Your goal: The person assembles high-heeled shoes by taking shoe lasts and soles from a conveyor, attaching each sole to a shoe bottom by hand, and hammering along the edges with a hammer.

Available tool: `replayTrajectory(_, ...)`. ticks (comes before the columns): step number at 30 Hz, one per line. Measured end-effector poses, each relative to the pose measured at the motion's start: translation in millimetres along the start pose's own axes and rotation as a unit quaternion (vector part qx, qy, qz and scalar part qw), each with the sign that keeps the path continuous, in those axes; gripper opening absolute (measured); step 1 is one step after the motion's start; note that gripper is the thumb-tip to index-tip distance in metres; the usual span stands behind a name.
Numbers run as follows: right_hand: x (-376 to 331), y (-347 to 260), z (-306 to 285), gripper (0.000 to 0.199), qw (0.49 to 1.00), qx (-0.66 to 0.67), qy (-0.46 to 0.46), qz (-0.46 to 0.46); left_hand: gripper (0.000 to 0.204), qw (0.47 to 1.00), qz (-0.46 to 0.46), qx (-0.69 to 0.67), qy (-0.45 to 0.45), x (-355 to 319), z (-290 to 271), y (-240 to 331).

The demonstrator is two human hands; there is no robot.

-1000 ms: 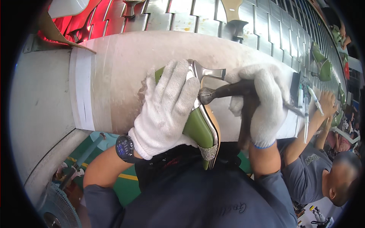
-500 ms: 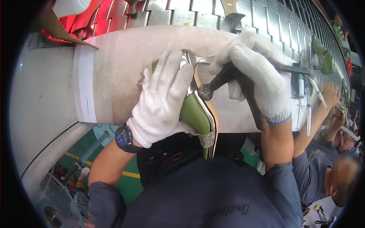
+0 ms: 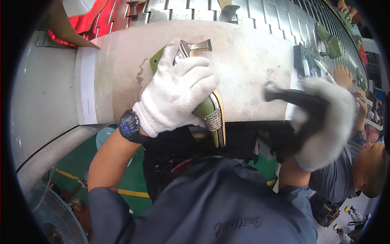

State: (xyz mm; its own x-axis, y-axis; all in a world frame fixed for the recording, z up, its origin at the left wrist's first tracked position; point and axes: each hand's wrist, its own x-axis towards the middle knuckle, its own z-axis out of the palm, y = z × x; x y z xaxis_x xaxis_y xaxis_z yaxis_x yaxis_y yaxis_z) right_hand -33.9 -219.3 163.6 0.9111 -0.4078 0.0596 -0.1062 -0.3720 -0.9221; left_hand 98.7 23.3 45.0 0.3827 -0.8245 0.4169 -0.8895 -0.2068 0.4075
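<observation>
Roughly, biggest first: the bench (image 3: 252, 61) is a pale, stained slab curving across the view, and it serves as the anvil surface. A slatted conveyor (image 3: 260, 10) runs behind it carrying more green shoes (image 3: 330, 40), so the work sits right at the line.

My left hand (image 3: 178, 95), in a white knit glove, lies flat over the shoe (image 3: 209, 112) with fingers spread and curled down, pinning it against the bench edge. I read that as clamping: the shoe stays put for blows.

My right hand (image 3: 325, 122), also gloved, is motion-blurred; its fingers are wrapped closed around the hammer (image 3: 286, 95) handle. Hammer head points left toward the shoe, well clear of it, to the right.

The shoe is green with a tan sole edge and a glittery band (image 3: 212, 120) near my end. Its long axis runs front-to-back, slightly tilted: metallic heel part (image 3: 195, 45) away from me on the slab, the near end overhanging the bench edge toward my body. It lies on its side, sole edge facing right, toward the hammer.

Smaller bits: pens and tools (image 3: 315, 67) lie on the bench at right, a co-worker's hand (image 3: 345, 75) just beside them. Watch (image 3: 130, 125) on my left wrist. Fan (image 3: 57, 219) on the floor, lower left.
</observation>
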Motion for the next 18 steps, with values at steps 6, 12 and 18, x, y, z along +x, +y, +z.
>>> replayTrajectory(6, -31.4, 38.4, 40.0, 0.023, 0.995, 0.087, -0.03, -0.036, 0.085, 1.0, 0.012, 0.016, 0.005, 7.5, 10.0, 7.3)
replayTrajectory(12, 11.9, 25.4, 17.7, 0.033, 0.99, 0.037, -0.099, -0.088, 0.09, 0.999, -0.017, 0.034, -0.01, -2.8, 1.1, 4.2)
replayTrajectory(18, -35.4, 36.3, 5.2, 0.029, 0.9, 0.397, 0.075, -0.166, 0.094, 0.999, -0.01, 0.032, -0.015, 8.0, 7.5, 12.3)
